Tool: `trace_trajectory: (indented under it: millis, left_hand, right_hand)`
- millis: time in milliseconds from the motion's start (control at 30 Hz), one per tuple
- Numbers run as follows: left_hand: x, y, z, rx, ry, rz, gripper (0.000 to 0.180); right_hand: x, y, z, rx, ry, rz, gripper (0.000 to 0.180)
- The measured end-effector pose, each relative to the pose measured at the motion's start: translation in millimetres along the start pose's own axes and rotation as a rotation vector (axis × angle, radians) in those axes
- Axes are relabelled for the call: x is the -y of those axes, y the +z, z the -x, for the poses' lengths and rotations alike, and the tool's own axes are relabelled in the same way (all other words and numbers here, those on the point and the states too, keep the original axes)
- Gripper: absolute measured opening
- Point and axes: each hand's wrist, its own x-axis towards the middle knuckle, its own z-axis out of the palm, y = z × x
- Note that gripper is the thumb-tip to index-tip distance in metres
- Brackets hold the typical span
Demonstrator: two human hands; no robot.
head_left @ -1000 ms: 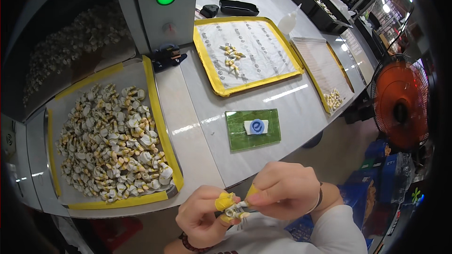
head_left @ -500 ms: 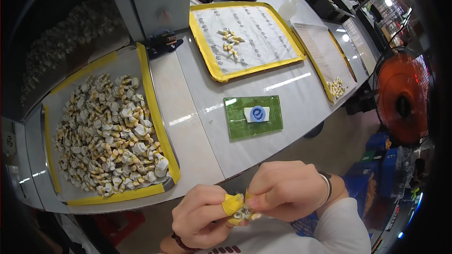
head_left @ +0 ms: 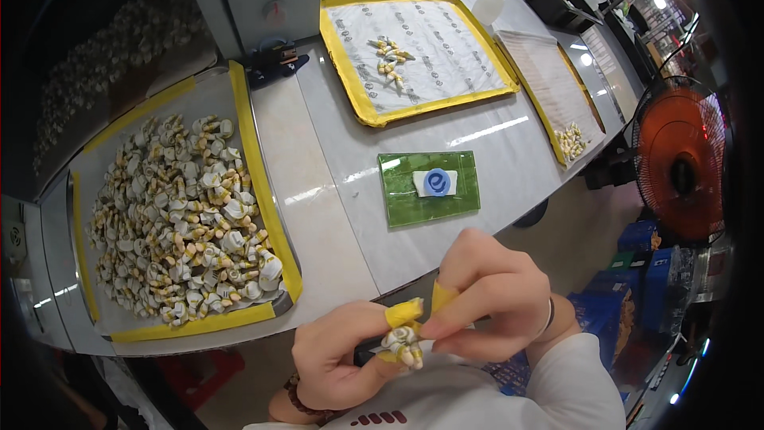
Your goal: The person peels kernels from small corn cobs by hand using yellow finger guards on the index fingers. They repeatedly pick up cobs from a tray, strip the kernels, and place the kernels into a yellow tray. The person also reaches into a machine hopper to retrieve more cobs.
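Observation:
A small white figurine point(head_left: 403, 344) with yellow and pale parts is pinched between the taped fingertips of my left hand point(head_left: 344, 357), close to my body. Yellow tape wraps some fingers on both hands. My right hand point(head_left: 495, 291) is closed in a pinch, its thumb and fingertips at the figurine's right side; what lies between them is too small to make out. Beyond my hands, on the table, a green glass-like slab point(head_left: 398, 209) carries a white pad point(head_left: 419, 184) and a round blue piece point(head_left: 437, 182) with a dark swirl.
At left, a yellow-taped tray point(head_left: 293, 283) bears a heap of similar white figurines point(head_left: 187, 223). A second taped tray point(head_left: 446, 40) holds several slim yellow-and-white pieces point(head_left: 388, 62). Farther right are another tray point(head_left: 529, 72), a white bottle point(head_left: 489, 5) and an orange fan point(head_left: 680, 163).
My right hand has risen slightly and its fingers have opened out from the figurine. My left hand has turned, showing more of the figurine. The view has shifted a little.

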Motion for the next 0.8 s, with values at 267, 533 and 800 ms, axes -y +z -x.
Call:
trace_trajectory:
  millis: [267,533,800]
  left_hand:
    - [-7.9,-12.3,-3.4,0.260,-0.064,0.031,0.028]
    - [-72.5,-69.3,-16.3,-0.174,0.339,-1.168,0.018]
    - [-84.0,-139.7,-62.3,0.461,-0.074,-1.618,0.050]
  right_hand:
    - [-6.9,3.0,1.7,0.084,-0.224,0.176,0.016]
    - [-9.3,6.0,-6.1,0.047,-0.239,0.184,0.028]
    - [-29.4,1.2,3.3,-0.031,-0.159,0.166,0.020]
